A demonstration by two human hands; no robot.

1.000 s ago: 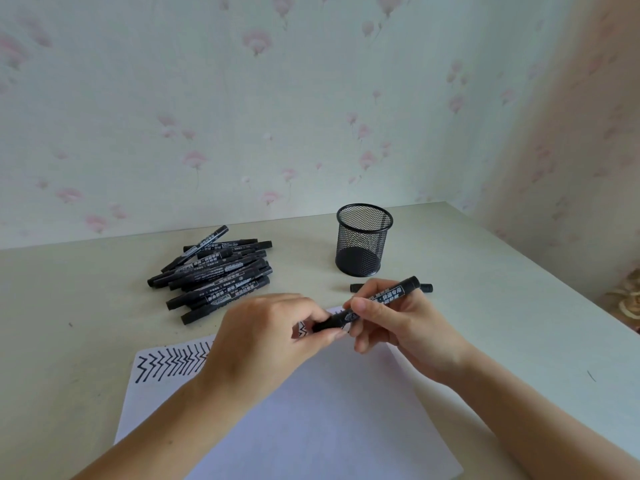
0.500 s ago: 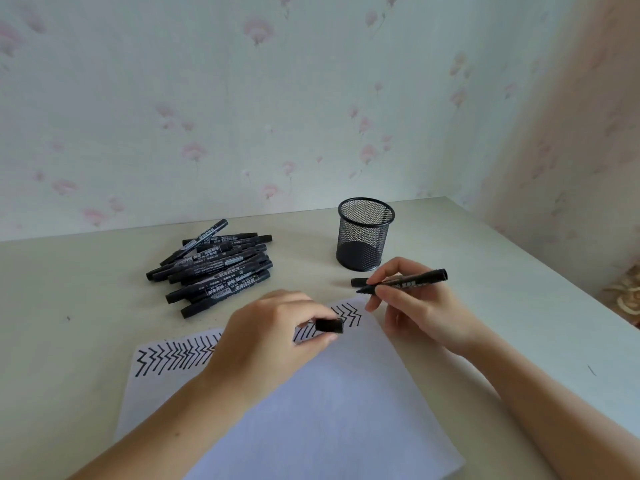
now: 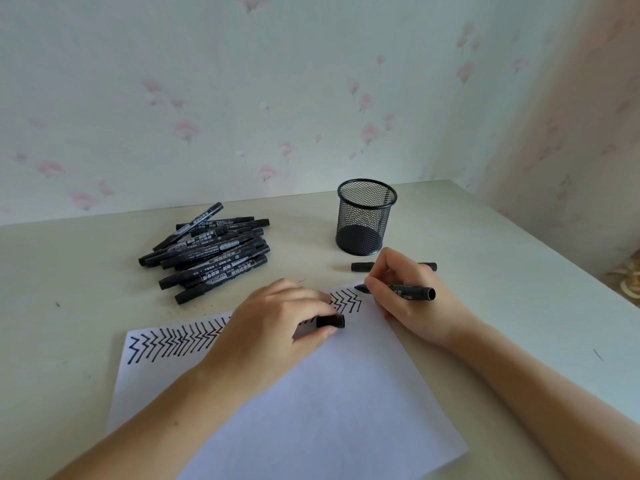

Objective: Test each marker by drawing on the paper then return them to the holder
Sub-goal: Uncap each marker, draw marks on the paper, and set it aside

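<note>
The table [image 3: 485,271] fills the lower frame, and across its lower middle lies the sheet of paper [image 3: 329,410], its upper edge lined with a row of black zigzags [image 3: 173,344] running from the left to just right of centre; at centre left sits the pile of black markers [image 3: 207,254], capped and not yet in the mesh holder [image 3: 365,218], which stands upright at centre right and looks empty. A second ago both hands were joined on one marker, pulling its cap; now they are apart, so the testing stroke seems about to begin. The left hand [image 3: 273,327] rests on the paper, thumb and fingers pinching the loose cap [image 3: 330,321]; the right hand [image 3: 405,292] grips the uncapped marker [image 3: 398,291] in a writing hold, its tip at the paper's upper right corner, just beside the last zigzag; whether it touches is unclear. Behind that hand another marker [image 3: 362,267] lies flat on the table, near the holder's base.
</note>
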